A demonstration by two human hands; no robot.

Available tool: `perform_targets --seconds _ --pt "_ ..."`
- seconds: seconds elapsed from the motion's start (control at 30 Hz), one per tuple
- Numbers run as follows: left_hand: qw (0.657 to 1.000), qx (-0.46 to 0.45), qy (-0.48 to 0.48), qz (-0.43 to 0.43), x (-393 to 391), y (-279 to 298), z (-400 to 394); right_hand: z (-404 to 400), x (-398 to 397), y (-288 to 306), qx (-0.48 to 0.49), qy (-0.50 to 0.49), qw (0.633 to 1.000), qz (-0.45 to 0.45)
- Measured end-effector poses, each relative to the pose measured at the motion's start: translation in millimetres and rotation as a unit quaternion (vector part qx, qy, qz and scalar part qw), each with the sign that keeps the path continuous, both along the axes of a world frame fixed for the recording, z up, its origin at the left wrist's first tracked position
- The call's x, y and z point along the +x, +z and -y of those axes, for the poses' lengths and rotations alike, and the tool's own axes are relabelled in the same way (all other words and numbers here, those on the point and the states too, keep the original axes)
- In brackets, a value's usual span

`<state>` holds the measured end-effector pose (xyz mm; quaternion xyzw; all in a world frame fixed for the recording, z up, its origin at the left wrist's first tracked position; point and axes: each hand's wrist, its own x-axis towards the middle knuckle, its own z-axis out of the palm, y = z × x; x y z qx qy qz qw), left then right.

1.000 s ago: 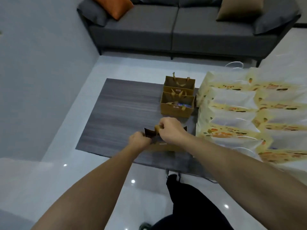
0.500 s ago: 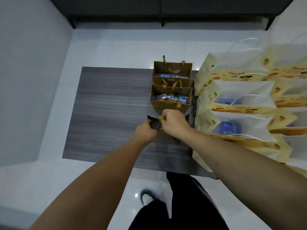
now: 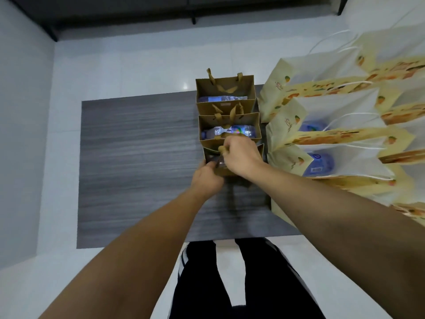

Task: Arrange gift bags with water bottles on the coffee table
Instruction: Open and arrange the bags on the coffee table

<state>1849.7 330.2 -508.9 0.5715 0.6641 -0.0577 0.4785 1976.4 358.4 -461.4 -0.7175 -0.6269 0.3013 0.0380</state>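
Three small brown gift bags stand in a row on the dark wood coffee table (image 3: 138,157). The far brown bag (image 3: 225,88) and the middle brown bag (image 3: 230,132) each hold a lying water bottle (image 3: 227,132). The near brown bag (image 3: 224,168) is mostly hidden under my hands. My left hand (image 3: 205,179) grips its near left rim. My right hand (image 3: 240,155) pinches its ribbon handle over the opening. Whether this bag holds a bottle is hidden.
Several large cream gift bags (image 3: 345,139) with white cord handles fill the table's right side, some showing blue bottles (image 3: 319,163). A dark sofa base (image 3: 184,8) lies beyond on the white tiled floor. My legs (image 3: 241,284) stand at the table's near edge.
The view has tilted down and drawn closer over the table; the sofa slid out at the top. Both hands kept hold of the near brown bag, now snug against the middle bag.
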Motion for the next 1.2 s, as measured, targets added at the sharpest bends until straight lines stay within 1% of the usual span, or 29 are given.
perform_targets --seconds 0.23,0.33,0.47,0.73,0.9,1.0,1.13,1.2 --pt "1.000 -0.015 -0.018 0.004 -11.2 -13.9 -10.2 -6.7 -4.1 -1.7 -0.033 -0.040 0.999 0.017" --pt "1.000 -0.016 -0.026 0.003 -14.0 -16.6 -7.2 -0.7 -5.4 -0.2 -0.039 -0.047 0.998 0.008" --pt "1.000 -0.015 -0.021 -0.004 -13.1 -16.4 -11.5 3.5 -4.3 1.3 -0.033 -0.078 0.996 -0.007" --pt "0.999 -0.023 -0.029 -0.034 -15.7 -11.8 -16.5 7.4 -5.1 1.6 -0.022 -0.094 0.995 -0.026" --pt "0.999 -0.013 -0.025 -0.019 -21.6 -0.8 -17.0 12.1 -6.2 9.9 -0.055 -0.086 0.994 -0.031" --pt "1.000 0.006 -0.024 -0.018 -25.2 15.6 -21.8 19.1 -3.3 12.2 -0.062 -0.115 0.991 -0.035" --pt "0.998 0.031 -0.045 -0.013 -26.3 37.9 -34.0 28.0 0.6 27.2 -0.059 -0.147 0.987 -0.029" --pt "0.996 0.046 -0.078 -0.007 -21.7 51.0 -39.9 35.2 2.8 37.1 -0.053 -0.163 0.985 -0.020"
